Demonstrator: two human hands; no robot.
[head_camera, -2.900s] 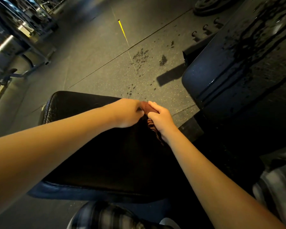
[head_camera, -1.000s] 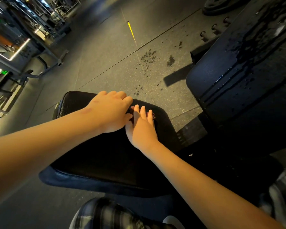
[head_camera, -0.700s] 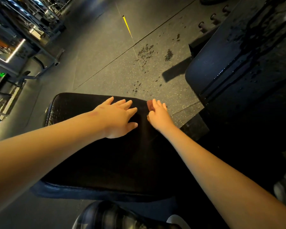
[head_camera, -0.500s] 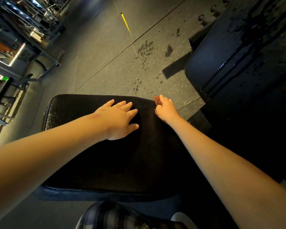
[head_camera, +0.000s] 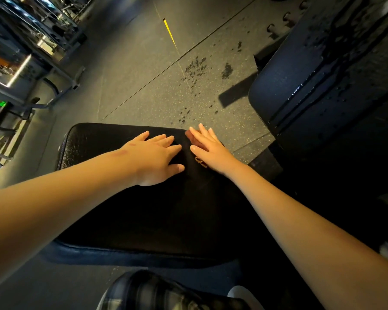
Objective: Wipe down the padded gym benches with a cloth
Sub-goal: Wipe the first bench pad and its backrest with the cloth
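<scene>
A black padded bench seat [head_camera: 121,211] lies flat in front of me. My left hand [head_camera: 157,156] rests flat on its far part, fingers spread and straight. My right hand [head_camera: 211,147] presses flat on a small reddish-brown cloth [head_camera: 199,161] at the seat's far right corner; only the cloth's edges show under the palm and fingertips. To the right rises a second dark padded backrest [head_camera: 318,70], wet with droplets and streaks.
Dark speckled rubber floor [head_camera: 143,81] with wet spots [head_camera: 195,68] and a yellow line [head_camera: 169,33] lies beyond the seat. Metal gym racks [head_camera: 31,41] stand at far left. My plaid-clad knee [head_camera: 157,291] shows at the bottom.
My right hand slid the cloth from the seat's middle out to the far right corner. My left hand flattened and stayed on the seat.
</scene>
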